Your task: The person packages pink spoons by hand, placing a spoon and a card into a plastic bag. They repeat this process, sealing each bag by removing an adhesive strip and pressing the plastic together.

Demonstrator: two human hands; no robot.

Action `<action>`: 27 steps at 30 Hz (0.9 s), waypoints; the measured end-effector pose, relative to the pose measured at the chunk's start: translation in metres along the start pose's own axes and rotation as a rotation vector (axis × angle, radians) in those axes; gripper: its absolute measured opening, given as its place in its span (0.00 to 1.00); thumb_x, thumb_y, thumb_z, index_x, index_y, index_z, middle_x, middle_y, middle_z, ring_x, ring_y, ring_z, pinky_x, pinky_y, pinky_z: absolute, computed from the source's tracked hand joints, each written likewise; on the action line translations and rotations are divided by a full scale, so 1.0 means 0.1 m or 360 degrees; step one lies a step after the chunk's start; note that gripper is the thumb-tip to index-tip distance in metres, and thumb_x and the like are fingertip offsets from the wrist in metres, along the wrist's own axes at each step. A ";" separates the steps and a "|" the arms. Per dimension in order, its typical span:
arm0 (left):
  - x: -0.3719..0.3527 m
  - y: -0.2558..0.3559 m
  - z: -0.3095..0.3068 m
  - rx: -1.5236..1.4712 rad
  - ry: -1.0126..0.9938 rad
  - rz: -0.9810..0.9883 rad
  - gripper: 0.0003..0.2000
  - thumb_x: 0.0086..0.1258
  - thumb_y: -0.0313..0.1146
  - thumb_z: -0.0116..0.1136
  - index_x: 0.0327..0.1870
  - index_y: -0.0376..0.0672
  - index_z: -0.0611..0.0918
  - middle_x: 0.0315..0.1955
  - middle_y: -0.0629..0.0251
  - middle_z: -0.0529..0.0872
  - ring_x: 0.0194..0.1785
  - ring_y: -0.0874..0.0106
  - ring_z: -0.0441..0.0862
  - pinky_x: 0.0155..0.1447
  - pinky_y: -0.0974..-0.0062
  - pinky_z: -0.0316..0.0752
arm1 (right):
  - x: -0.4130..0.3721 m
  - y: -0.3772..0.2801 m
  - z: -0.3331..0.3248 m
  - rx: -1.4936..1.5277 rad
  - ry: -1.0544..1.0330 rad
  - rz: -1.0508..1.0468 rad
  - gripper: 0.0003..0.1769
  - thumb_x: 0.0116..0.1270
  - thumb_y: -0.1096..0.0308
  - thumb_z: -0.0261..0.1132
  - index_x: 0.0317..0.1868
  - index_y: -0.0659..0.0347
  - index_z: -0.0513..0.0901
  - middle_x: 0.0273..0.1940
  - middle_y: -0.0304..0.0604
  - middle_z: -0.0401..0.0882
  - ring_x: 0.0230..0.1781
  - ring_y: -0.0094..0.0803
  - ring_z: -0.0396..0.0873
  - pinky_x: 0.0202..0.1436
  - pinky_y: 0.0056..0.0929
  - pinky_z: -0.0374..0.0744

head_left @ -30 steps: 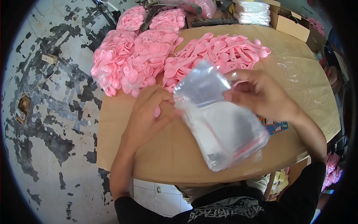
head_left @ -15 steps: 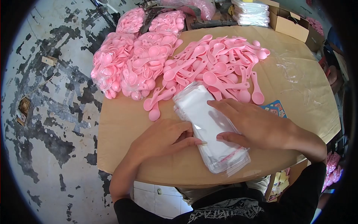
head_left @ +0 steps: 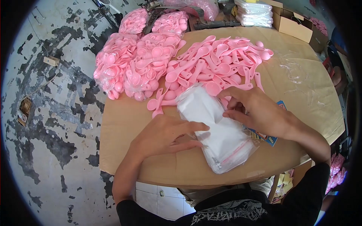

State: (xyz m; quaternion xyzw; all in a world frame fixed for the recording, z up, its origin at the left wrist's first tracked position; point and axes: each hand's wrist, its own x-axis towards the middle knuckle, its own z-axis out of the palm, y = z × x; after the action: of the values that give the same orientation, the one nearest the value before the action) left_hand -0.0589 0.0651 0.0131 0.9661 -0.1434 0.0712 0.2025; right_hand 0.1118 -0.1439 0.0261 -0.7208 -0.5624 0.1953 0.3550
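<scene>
A stack of clear plastic bags (head_left: 222, 139) with white showing through lies slanted in front of me, its lower end near the table edge. My left hand (head_left: 166, 135) is at the stack's left edge, index finger and thumb stretched out and apart, the index tip over the bags. My right hand (head_left: 260, 111) is at the right edge, fingers curled and thumb bent in, pinching the bag edge, which is creased there; the fingertips are partly hidden. Blue printed cards (head_left: 267, 138) lie partly under my right hand. Loose pink measuring spoons (head_left: 222, 67) are heaped just beyond the bags.
Filled bags of pink spoons (head_left: 141, 67) stand at the table's left back. A pile of folded plastic (head_left: 254, 13) and an open cardboard box (head_left: 292, 24) sit at the back right. Clear plastic scraps (head_left: 294, 71) lie on the brown tabletop (head_left: 313, 109).
My right hand has gone from lying flat on the bags to curled fingers at their right edge. The bags have shifted and creased. The blue cards now show lower, nearer to me.
</scene>
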 end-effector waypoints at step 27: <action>0.78 0.27 0.19 -0.2243 0.0798 -0.0461 0.20 0.82 0.41 0.38 0.63 0.35 0.67 0.48 0.46 0.83 0.49 0.57 0.85 0.57 0.59 0.81 | -0.38 0.22 -0.77 -0.0688 -0.0063 -0.0167 0.23 0.64 0.54 0.67 0.48 0.64 0.77 0.38 0.50 0.83 0.39 0.44 0.83 0.42 0.40 0.78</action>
State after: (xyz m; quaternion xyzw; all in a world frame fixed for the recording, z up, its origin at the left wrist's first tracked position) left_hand 0.0079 0.0141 0.0209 0.5726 0.0235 0.1527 0.8052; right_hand 0.1680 -0.2055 0.0574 -0.7458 -0.6348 0.0657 0.1908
